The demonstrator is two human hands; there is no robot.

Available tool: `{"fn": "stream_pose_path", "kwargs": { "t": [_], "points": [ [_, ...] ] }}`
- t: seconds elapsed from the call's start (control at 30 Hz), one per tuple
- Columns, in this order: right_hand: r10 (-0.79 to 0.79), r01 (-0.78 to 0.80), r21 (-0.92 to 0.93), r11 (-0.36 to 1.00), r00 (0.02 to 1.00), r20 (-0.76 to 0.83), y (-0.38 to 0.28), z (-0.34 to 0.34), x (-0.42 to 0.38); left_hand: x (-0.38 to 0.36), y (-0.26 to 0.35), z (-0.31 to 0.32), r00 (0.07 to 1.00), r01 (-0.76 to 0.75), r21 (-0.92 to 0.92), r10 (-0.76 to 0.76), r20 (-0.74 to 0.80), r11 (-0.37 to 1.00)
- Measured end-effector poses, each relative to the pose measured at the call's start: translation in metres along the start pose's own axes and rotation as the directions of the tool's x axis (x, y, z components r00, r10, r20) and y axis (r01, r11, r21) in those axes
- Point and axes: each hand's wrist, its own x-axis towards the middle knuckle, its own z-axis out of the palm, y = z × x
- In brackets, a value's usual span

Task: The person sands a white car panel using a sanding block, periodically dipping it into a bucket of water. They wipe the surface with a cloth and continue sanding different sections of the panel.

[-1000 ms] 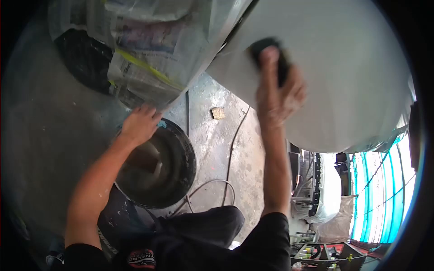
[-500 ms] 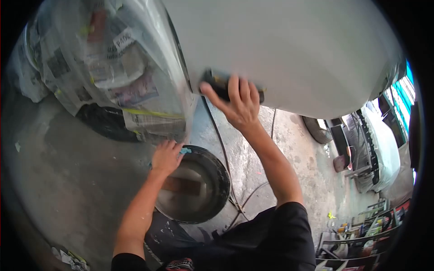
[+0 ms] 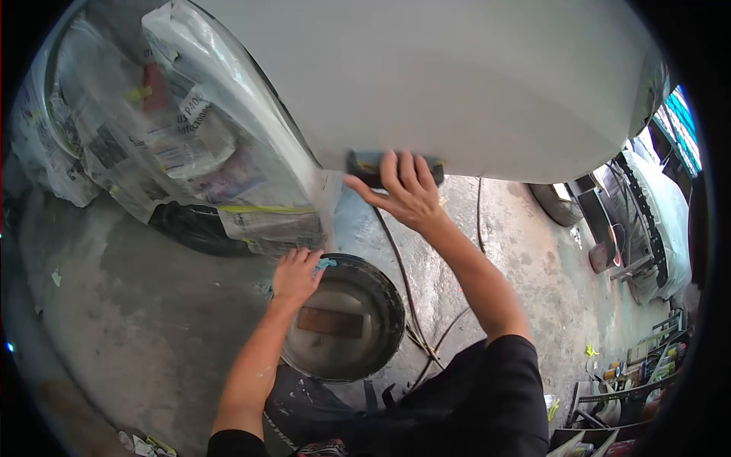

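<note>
My right hand (image 3: 410, 194) is closed on a dark sanding block (image 3: 367, 163), its fingers over the top and the thumb at the left end. The block lies at the lower edge of a pale grey car panel (image 3: 457, 91). My left hand (image 3: 297, 274) is at the rim of a round black tub (image 3: 397, 308), its fingers bent around a light blue cloth (image 3: 327, 263). A flat reddish-brown block (image 3: 330, 322) lies in the cloudy water inside the tub.
Left of the panel, plastic and newspaper (image 3: 266, 228) cover part of the car, above a dark tyre (image 3: 190, 228). Dark hoses (image 3: 407, 286) cross the concrete floor. Right are a wheel (image 3: 557, 204), a covered car part (image 3: 670, 228) and a cluttered rack (image 3: 632, 392).
The right hand and sanding block have slid down to the panel's lower edge. My left hand stays at the tub's rim. The whole view has shifted a little.
</note>
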Motion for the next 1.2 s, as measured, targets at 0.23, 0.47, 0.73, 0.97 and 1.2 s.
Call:
{"fn": "stream_pose_path", "kwargs": {
  "t": [0.23,0.47,0.73,0.97,1.2],
  "points": [
    [0.07,-0.069,-0.017,0.997,0.996,0.052,-0.006,-0.015,0.113,0.001,0.004,-0.001,1.0,0.016,0.03,-0.017,0.026,0.999],
    [0.005,-0.005,0.003,1.0,0.997,0.08,-0.009,-0.014,0.017,-0.001,0.001,0.003,1.0,0.01,-0.001,-0.01,0.007,1.0],
    [0.215,-0.214,0.03,0.976,0.976,-0.021,-0.006,-0.013,0.149,-0.001,0.0,0.0,0.999,0.008,0.011,-0.008,0.033,1.0],
    [-0.017,0.017,-0.002,1.0,0.999,0.039,-0.004,-0.009,0.037,0.001,0.002,-0.008,0.997,0.024,0.013,-0.025,0.077,1.0],
    [0.141,-0.14,-0.028,0.99,0.989,0.047,-0.016,-0.014,0.116,-0.003,0.001,0.003,1.0,0.02,-0.048,-0.02,0.015,0.999]
  ]
}}
